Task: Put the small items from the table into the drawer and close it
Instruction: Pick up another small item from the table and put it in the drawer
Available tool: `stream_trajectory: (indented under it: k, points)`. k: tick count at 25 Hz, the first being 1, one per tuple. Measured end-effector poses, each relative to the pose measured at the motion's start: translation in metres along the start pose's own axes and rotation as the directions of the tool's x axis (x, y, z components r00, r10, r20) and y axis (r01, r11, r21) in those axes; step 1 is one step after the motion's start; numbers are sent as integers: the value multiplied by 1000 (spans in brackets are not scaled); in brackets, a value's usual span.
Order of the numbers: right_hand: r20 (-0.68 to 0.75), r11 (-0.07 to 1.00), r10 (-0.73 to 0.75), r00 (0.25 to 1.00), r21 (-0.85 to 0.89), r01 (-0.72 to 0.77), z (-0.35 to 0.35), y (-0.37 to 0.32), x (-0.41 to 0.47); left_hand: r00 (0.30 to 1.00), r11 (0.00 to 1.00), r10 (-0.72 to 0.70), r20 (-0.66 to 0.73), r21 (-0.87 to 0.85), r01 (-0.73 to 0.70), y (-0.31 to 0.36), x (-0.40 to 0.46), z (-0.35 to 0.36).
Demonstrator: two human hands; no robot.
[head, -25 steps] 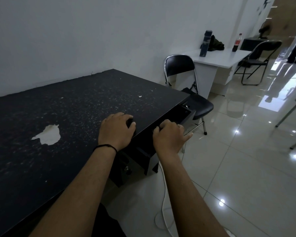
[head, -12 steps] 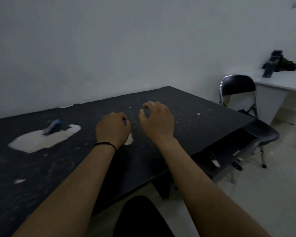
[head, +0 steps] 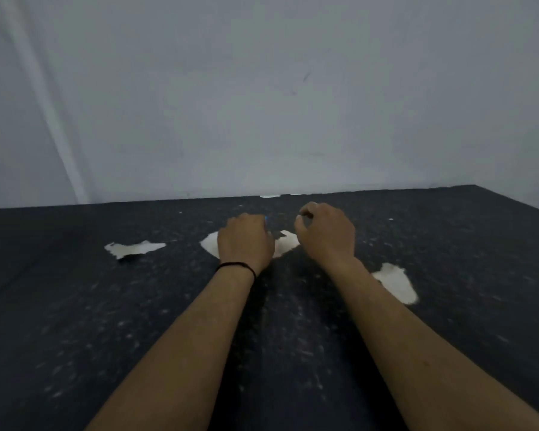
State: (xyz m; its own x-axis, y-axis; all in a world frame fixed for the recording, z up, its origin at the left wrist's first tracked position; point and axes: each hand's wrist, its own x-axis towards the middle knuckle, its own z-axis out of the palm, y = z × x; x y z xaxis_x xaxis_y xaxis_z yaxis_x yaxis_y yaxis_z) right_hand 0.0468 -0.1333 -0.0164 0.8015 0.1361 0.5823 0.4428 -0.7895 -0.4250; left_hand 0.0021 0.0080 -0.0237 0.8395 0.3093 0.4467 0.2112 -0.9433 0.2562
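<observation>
My left fingers (head: 255, 219) curl down over a small blue-tipped item (head: 266, 218), of which only a sliver shows; I cannot tell whether they pinch it. My right hand (head: 325, 233) hovers just right of it, fingers curled loosely, seemingly around nothing. Both sit far out on the dark tabletop (head: 75, 306), over a pale worn patch (head: 285, 242). The drawer is out of view. The risk: closing blind could nudge the item away.

A plain grey wall (head: 262, 88) rises at the far side. A pale vertical strip (head: 44, 98) runs down it on the left. A black wristband (head: 237, 266) shows near centre.
</observation>
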Motion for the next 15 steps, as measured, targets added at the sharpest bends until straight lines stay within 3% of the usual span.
stream_trajectory:
  k: [4,8,11,15]
  points:
    - [166,995,24,986,-102,-7,49,-4,8,996,996,-83,17,18,83,-33,21,22]
    - [170,983,14,985,-183,18,58,2,9,992,992,-125,-7,6,125,-37,37,44]
    - [193,991,54,980,-128,-29,58,3,10,995,996,-92,-43,1,92,-35,38,46]
    - [231,996,70,970,34,-80,56,5,13,1000,988,-9,-30,-157,4,-41,36,42]
